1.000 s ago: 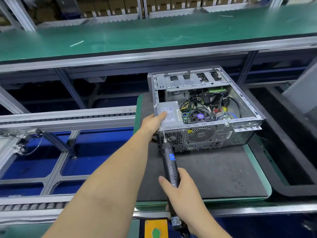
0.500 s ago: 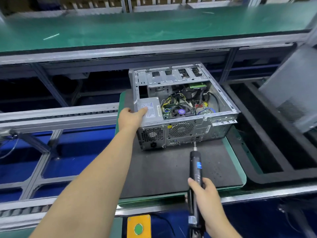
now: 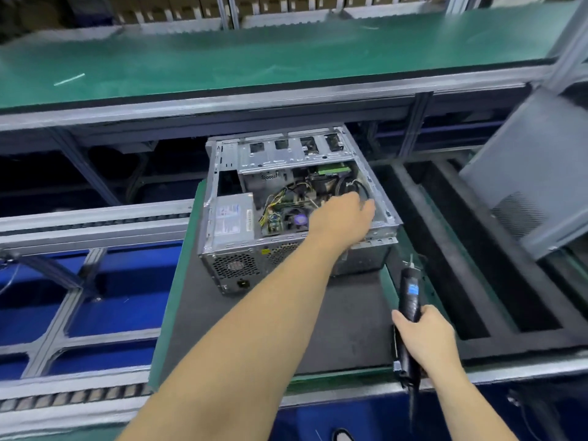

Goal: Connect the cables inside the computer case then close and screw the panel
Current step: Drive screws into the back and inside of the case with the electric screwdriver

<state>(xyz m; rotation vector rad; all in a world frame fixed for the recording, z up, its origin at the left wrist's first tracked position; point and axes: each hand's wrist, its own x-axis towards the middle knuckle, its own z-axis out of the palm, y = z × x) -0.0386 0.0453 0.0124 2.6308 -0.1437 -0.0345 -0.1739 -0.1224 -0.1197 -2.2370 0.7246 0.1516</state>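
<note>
The open grey computer case [image 3: 222, 259] lies on its side on a dark pallet mat [image 3: 343, 316], its inside facing up. Yellow and black cables [image 3: 280, 198], a fan and a silver power supply [image 3: 230, 218] show inside. My left hand [image 3: 342, 218] reaches over the case's right half, above the cables and fan; its fingers are blurred and hold nothing that I can see. My right hand [image 3: 426, 338] grips a black electric screwdriver [image 3: 409, 294], bit pointing up, to the right of the case. A grey side panel [image 3: 534, 173] leans at the far right.
The pallet has a green rim [image 3: 173, 300] and sits on a conveyor with metal rails [image 3: 95, 224]. A green-topped workbench [image 3: 254, 58] runs across the back. A second black pallet [image 3: 496, 281] lies to the right. Blue floor shows below on the left.
My left hand left the case's left corner by the power supply and moved right, over the inside. My right hand drew the screwdriver to the right, away from the case's rear.
</note>
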